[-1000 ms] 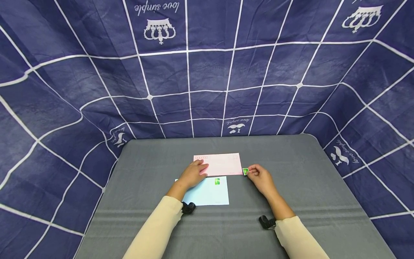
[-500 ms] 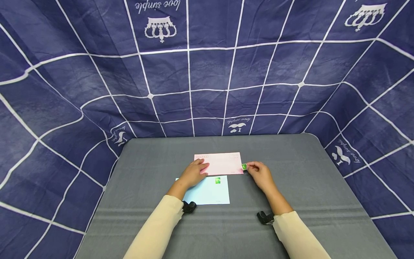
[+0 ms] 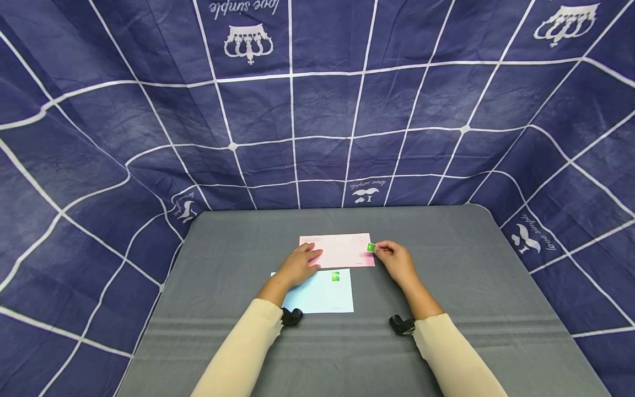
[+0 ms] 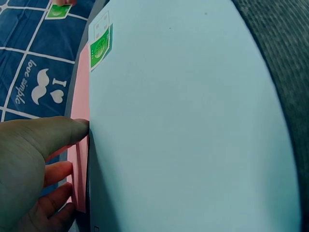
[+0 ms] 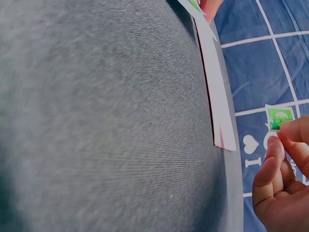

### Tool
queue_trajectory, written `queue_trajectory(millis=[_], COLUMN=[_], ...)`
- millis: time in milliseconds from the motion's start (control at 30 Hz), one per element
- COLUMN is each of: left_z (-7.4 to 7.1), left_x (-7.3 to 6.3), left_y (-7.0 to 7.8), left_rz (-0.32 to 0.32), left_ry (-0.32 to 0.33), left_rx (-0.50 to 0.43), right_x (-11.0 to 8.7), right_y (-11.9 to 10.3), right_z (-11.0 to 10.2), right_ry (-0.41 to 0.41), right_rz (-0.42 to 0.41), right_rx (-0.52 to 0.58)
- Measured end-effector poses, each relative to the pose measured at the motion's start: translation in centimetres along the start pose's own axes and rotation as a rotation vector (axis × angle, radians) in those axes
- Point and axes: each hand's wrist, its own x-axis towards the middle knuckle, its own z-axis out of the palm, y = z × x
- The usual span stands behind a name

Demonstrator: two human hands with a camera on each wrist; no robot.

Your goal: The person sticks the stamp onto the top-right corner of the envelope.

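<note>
A pink envelope (image 3: 342,251) lies on the grey table, with printed boxes at its upper left and a small printed square at its upper right. My left hand (image 3: 296,267) rests on its left end, fingers spread. My right hand (image 3: 398,262) pinches a green stamp (image 3: 371,247) between thumb and fingertips, over the envelope's right edge; in the right wrist view the stamp (image 5: 280,118) is held up off the surface. Nearer to me lies a light blue envelope (image 3: 317,295) bearing a green stamp (image 4: 100,48) at its upper right corner. My left forearm partly covers this envelope.
The grey table (image 3: 426,231) spreads around both envelopes. A dark blue cloth (image 3: 322,110) with white lines hangs behind the table and at both sides. A black wrist camera (image 3: 291,316) sits on the left wrist, another camera (image 3: 401,325) on the right.
My right hand has moved up and slightly left with the stamp, from beside the pink envelope's lower right corner to over its right edge. My left hand stays in place.
</note>
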Motion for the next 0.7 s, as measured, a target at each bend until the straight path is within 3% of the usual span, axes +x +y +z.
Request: queue_trajectory(millis=[700], left_z=[0.3], left_x=[0.2], left_y=[-0.2], left_rz=[-0.015], left_ry=[0.008], left_rx=[-0.040], right_x=[2.7], right_y=[-0.3], right_z=[1.0], right_ry=[-0.027], right_rz=[-0.015], right_rx=[0.001])
